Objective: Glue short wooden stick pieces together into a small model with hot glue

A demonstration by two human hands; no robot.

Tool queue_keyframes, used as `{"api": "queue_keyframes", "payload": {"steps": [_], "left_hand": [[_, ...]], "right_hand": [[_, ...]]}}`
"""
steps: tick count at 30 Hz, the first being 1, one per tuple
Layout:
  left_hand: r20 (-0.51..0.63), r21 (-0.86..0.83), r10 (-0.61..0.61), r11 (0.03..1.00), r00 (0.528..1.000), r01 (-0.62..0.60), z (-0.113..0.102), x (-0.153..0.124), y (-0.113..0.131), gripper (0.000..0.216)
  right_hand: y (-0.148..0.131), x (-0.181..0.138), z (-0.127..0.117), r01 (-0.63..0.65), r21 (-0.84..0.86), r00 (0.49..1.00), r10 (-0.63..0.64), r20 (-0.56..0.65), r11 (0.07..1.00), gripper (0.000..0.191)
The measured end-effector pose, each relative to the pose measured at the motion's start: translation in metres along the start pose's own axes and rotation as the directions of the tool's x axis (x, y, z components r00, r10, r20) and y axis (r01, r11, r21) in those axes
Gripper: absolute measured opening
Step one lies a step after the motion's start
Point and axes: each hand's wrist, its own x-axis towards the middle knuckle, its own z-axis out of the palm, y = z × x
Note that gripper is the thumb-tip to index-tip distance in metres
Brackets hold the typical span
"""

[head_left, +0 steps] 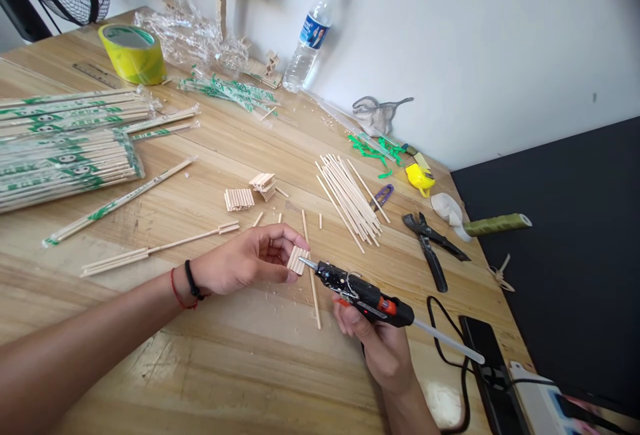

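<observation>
My left hand point(250, 258) is closed on a small panel of short glued wooden sticks point(297, 259), held just above the wooden table point(210, 362). My right hand point(373, 342) grips a black hot glue gun point(367, 292) with an orange trigger. Its nozzle tip touches the panel's right edge. A clear glue stick point(447, 340) pokes out of the gun's back. A long bare chopstick point(311, 272) lies on the table under the nozzle.
Two more stick panels point(239, 198) point(263, 185) lie ahead, with a fan of bare chopsticks point(350, 198) to the right. Wrapped chopstick bundles point(65, 148), yellow tape point(133, 54), a water bottle point(313, 35), black pliers point(433, 245), purple snips point(383, 195) and a power strip point(535, 398) surround them.
</observation>
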Motion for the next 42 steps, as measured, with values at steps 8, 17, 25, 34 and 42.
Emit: {"api": "queue_keyframes", "payload": {"steps": [8,17,25,34,42], "left_hand": [[0.001,0.014,-0.008,1.0,1.0,0.008,0.001,0.0,0.001,0.033],[0.013,0.011,0.003,1.0,1.0,-0.003,0.0,0.001,0.0,0.034],[0.003,0.018,-0.007,1.0,1.0,0.007,0.001,0.0,0.0,0.032],[0.026,0.008,-0.003,1.0,1.0,0.002,0.0,0.0,-0.001,0.034],[0.024,-0.007,-0.013,1.0,1.0,0.013,0.001,0.0,-0.001,0.033]], "right_hand": [[0.001,0.0,0.0,0.009,0.019,0.999,-0.008,-0.036,1.0,0.034],[-0.003,0.001,0.0,0.004,0.011,0.999,-0.005,0.04,1.0,0.034],[-0.001,0.002,0.0,0.01,-0.009,1.0,-0.011,-0.008,1.0,0.034],[-0.007,0.003,0.002,0.034,-0.017,0.999,-0.033,0.036,0.999,0.033],[-0.002,0.001,0.001,0.033,-0.059,0.999,-0.032,0.019,0.998,0.034]]}}
